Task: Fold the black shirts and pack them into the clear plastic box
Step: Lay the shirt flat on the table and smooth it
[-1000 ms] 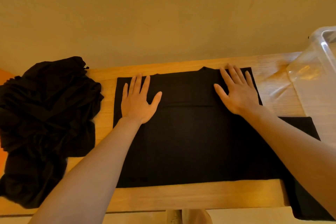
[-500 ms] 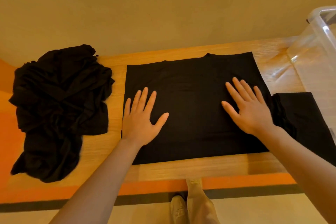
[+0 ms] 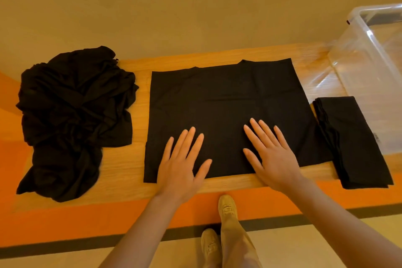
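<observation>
Head view: both hands, left [image 3: 180,167] and right [image 3: 273,156], flat on shirt [image 3: 221,98].

A flat black cotton shirt [image 3: 228,102], a crumpled black cloth heap [image 3: 71,115] and a folded black shirt [image 3: 356,143] are seen on a light wood-grain tabletop [image 3: 121,159]; a bright orange floor band [image 3: 65,224] is edged in dark grey

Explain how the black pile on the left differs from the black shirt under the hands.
The pile is crumpled and bunched; the shirt lies flat as a neat rectangle. Nothing touches the pile; the left hand and right hand press flat on the shirt near its front edge. Both are black fabric on the wooden table.
</observation>
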`<action>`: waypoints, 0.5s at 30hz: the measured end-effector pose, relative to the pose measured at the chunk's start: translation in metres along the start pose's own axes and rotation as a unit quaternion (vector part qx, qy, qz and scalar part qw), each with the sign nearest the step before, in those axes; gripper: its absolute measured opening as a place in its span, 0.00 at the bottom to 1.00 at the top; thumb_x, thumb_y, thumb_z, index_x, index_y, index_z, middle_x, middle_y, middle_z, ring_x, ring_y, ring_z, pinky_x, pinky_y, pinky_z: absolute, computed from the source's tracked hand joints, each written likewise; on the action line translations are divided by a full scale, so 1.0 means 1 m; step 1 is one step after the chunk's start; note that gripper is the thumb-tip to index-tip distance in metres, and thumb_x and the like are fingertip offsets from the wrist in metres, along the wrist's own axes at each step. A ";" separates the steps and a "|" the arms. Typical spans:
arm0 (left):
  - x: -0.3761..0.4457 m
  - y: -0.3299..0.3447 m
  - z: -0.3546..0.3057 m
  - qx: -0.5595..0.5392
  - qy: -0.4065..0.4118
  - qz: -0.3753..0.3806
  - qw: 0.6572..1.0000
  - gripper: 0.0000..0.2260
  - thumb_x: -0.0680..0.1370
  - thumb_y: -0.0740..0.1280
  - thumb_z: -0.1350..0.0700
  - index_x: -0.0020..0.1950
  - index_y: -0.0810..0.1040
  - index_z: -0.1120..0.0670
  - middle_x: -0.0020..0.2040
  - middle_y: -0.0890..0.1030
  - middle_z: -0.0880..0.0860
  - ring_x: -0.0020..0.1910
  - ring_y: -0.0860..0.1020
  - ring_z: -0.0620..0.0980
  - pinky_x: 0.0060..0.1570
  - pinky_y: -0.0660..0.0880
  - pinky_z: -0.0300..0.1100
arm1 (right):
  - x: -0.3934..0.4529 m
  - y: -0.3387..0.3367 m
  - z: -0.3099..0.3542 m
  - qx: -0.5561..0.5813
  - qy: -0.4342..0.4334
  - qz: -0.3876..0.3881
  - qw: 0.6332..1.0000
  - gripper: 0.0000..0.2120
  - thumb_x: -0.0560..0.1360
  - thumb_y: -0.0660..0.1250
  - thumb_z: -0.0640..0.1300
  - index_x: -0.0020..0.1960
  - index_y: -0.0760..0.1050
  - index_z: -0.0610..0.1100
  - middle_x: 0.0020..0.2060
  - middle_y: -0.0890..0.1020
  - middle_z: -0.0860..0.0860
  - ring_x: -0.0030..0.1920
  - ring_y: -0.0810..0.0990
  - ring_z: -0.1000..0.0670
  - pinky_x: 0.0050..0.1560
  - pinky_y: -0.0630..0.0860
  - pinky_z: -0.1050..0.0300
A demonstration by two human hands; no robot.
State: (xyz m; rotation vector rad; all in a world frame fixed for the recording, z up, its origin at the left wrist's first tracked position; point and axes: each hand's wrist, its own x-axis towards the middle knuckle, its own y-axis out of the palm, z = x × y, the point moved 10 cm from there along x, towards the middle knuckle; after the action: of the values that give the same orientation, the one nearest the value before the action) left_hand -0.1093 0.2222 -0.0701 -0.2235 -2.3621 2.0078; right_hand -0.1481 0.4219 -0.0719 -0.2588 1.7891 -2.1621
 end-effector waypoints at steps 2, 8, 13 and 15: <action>-0.008 0.001 0.012 0.009 -0.005 0.005 1.000 0.29 0.80 0.44 0.35 0.79 0.50 0.46 0.79 0.48 0.49 0.78 0.43 0.47 0.76 0.46 0.53 | -0.008 -0.001 -0.008 -0.002 0.012 0.001 1.000 0.29 0.80 0.41 0.62 0.78 0.50 0.53 0.78 0.50 0.54 0.78 0.43 0.54 0.77 0.44 0.45; -0.020 -0.003 0.042 0.021 -0.013 0.009 1.000 0.31 0.79 0.44 0.33 0.79 0.50 0.46 0.80 0.48 0.49 0.78 0.43 0.47 0.76 0.46 0.52 | -0.030 -0.008 -0.049 -0.009 0.071 -0.001 0.997 0.30 0.79 0.39 0.64 0.78 0.46 0.54 0.78 0.48 0.55 0.77 0.40 0.55 0.77 0.43 0.47; -0.034 -0.004 0.061 0.021 -0.019 0.005 1.000 0.31 0.79 0.44 0.33 0.79 0.50 0.46 0.80 0.48 0.49 0.78 0.43 0.47 0.76 0.47 0.52 | -0.057 -0.009 -0.062 0.003 0.077 -0.011 0.997 0.30 0.80 0.39 0.63 0.78 0.47 0.50 0.78 0.49 0.53 0.77 0.41 0.55 0.77 0.42 0.51; -0.040 -0.004 0.067 0.019 -0.015 0.005 1.000 0.31 0.79 0.45 0.33 0.79 0.50 0.46 0.80 0.49 0.49 0.78 0.43 0.47 0.76 0.47 0.52 | -0.068 -0.007 -0.059 0.010 0.065 -0.019 0.998 0.31 0.80 0.40 0.63 0.78 0.47 0.48 0.78 0.49 0.52 0.78 0.43 0.54 0.77 0.42 0.53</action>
State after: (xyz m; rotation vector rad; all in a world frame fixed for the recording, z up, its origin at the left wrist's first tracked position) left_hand -0.0784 0.1512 -0.0741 -0.2063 -2.3419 2.0721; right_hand -0.1060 0.5011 -0.0720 -0.1499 1.8440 -2.2696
